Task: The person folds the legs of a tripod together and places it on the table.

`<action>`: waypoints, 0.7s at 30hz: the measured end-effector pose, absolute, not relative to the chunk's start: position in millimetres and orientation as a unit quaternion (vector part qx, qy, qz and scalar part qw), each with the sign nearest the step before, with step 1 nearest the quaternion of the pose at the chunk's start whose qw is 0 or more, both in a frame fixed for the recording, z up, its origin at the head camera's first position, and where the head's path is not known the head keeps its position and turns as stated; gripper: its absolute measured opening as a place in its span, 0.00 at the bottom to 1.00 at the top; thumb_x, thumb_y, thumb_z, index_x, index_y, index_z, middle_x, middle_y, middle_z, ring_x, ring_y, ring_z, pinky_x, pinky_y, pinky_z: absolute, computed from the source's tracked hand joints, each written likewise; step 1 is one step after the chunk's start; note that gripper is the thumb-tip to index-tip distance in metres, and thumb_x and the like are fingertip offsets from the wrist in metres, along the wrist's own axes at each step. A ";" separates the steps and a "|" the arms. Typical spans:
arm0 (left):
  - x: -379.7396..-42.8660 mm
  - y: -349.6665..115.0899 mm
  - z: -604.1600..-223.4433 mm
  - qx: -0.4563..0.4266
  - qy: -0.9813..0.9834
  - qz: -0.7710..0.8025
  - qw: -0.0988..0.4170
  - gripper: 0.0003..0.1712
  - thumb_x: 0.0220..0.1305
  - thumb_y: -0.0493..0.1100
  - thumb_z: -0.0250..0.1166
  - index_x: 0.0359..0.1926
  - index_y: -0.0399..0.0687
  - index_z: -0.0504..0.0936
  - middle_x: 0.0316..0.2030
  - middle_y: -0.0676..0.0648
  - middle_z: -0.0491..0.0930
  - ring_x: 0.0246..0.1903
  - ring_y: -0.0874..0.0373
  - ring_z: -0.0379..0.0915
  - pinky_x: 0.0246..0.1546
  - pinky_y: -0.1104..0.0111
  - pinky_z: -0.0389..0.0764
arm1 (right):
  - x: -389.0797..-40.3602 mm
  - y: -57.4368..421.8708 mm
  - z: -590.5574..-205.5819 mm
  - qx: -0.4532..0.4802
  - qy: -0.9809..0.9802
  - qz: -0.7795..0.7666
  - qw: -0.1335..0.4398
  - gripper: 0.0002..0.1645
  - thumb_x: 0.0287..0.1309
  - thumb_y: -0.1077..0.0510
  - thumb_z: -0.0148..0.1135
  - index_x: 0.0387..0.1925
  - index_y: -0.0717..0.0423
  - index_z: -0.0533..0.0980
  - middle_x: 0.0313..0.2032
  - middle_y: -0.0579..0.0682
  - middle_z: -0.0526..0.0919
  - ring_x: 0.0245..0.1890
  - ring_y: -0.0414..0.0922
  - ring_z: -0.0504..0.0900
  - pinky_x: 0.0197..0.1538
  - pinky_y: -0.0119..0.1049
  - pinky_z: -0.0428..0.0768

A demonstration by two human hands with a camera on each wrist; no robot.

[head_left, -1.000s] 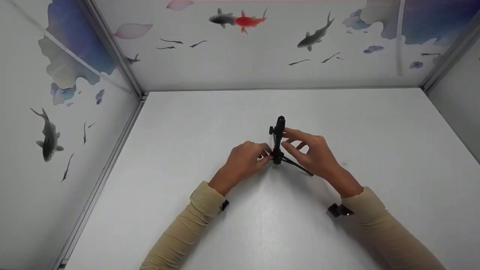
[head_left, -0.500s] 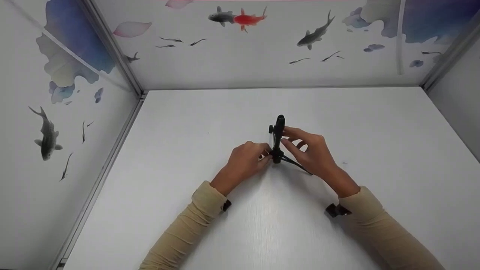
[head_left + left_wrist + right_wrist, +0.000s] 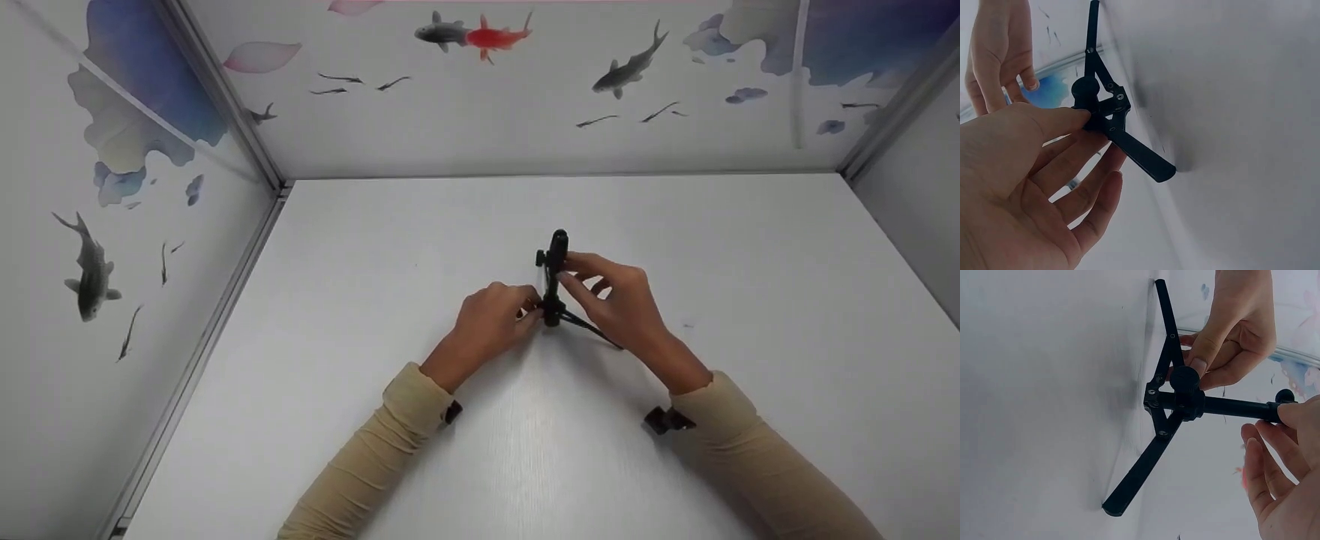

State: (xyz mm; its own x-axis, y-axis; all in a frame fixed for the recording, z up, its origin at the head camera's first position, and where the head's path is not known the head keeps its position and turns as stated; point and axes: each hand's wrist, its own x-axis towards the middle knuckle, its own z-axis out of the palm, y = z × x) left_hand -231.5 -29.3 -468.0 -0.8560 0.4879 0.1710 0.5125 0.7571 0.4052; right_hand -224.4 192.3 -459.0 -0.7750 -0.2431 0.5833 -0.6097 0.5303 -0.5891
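Note:
A small black tripod point(image 3: 553, 289) stands upright on the table with its legs spread. At its lower collar, beside a round knob point(image 3: 1186, 378), my left hand point(image 3: 491, 319) pinches it between thumb and fingers; the left wrist view shows the thumb against the collar and a flat leg point(image 3: 1143, 157) reaching past it. Higher up, my right hand point(image 3: 628, 304) pinches the centre column point(image 3: 1235, 407), thumb on one side and fingertips on the other. A smaller knob point(image 3: 540, 258) sticks out near the tripod's top. The fingertips behind the tripod are partly hidden.
The white table point(image 3: 375, 247) is bounded by a back wall point(image 3: 525, 135) and side walls printed with fish and watery blue shapes. Metal strips point(image 3: 225, 322) run along the edges. A black wrist camera point(image 3: 669, 420) sits by the right cuff, close above the table.
My right hand has shifted slightly left, its thumb closing in against the column. The left hand keeps its hold, and the tripod stays nearly in place.

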 end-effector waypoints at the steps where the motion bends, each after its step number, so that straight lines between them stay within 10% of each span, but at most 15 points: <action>1: -231.6 -29.1 -467.5 -0.265 -0.937 -0.225 0.026 0.09 0.76 0.46 0.70 0.51 0.53 0.93 0.43 0.53 0.94 0.44 0.59 0.90 0.42 0.61 0.88 | -224.9 192.0 -458.9 0.251 -0.846 0.414 0.223 0.18 0.72 0.57 0.72 0.61 0.46 0.86 0.53 0.43 0.93 0.41 0.42 0.92 0.36 0.26 0.84; 21: -230.7 -27.4 -467.0 -0.265 -0.933 -0.242 0.017 0.08 0.75 0.45 0.72 0.50 0.50 0.91 0.42 0.52 0.94 0.43 0.58 0.89 0.43 0.59 0.88 | -226.0 186.1 -457.5 0.239 -0.838 0.432 0.234 0.18 0.68 0.57 0.76 0.58 0.46 0.88 0.50 0.42 0.94 0.38 0.42 0.92 0.34 0.26 0.83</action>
State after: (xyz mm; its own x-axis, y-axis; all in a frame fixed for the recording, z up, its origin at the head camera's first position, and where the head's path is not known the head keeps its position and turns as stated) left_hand -230.7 -27.4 -467.0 -0.8586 0.4872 0.1595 0.5033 0.7419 0.4431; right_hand -226.0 186.1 -457.5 -0.7765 -0.1977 0.5983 -0.6019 0.5136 -0.6115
